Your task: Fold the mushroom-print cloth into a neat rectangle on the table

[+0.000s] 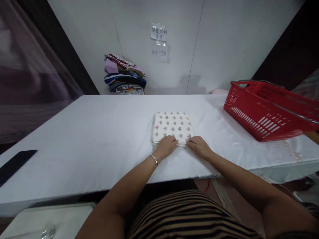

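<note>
A folded white cloth (171, 124) with grey, red and green mushroom-like prints lies on the white-covered table. My left hand (167, 146), with a silver bracelet at the wrist, is at the cloth's near edge, fingers bent over it and closed. At the near right corner, my right hand (199, 146) has its fingers closed on the cloth's edge. Both thumbs are mostly hidden, and several layers show along the near edge between the hands.
A red plastic basket (264, 113) with metal handles stands on the right of the table (99, 139). Folded fabrics (126, 74) are stacked at the back against the wall. A dark flat object (17, 162) lies at the left edge. Paper signs (159, 43) hang on the wall.
</note>
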